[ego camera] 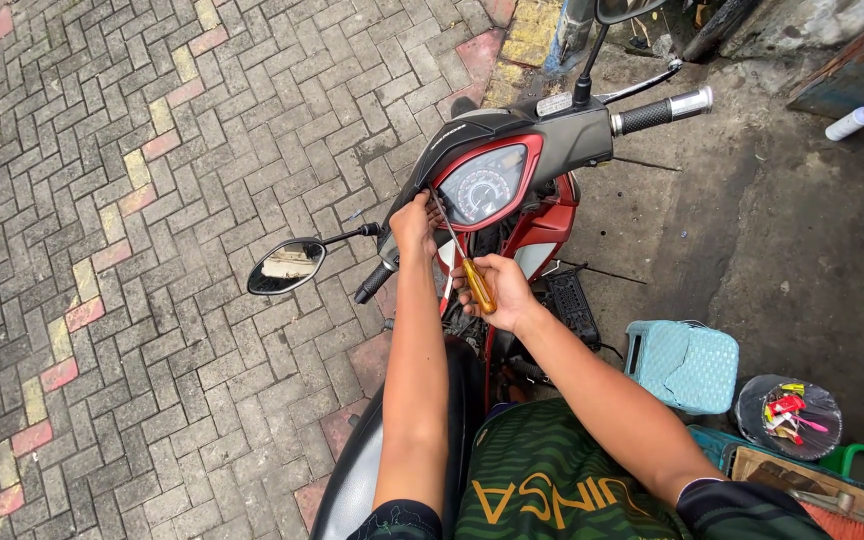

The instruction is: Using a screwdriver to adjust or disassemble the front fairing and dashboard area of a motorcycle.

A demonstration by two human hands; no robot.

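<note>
**Screwdriver at the scooter's instrument panel**

Screwdriver (pixel 464 262), with a yellow-orange handle and a thin steel shaft, looks light and stiff; the smooth plastic handle may be slippery, so the sound place to hold it is around the thick part of the handle. The right hand (pixel 500 292) is closed around that handle, and the shaft slants up to the left edge of the speedometer housing (pixel 487 182). The left hand (pixel 414 226) rests against the panel edge by the tip, fingers curled; whether it pinches anything cannot be told. The red and black plastic cover probably flexes and scratches easily, so it seems to want gentle pressure.

The scooter stands on grey herringbone paving (pixel 132 300) with concrete to the right. A left mirror (pixel 287 266) sticks out. Beside it sit a pale blue plastic stool (pixel 684 362) and a black tub of small parts (pixel 788 412).
</note>
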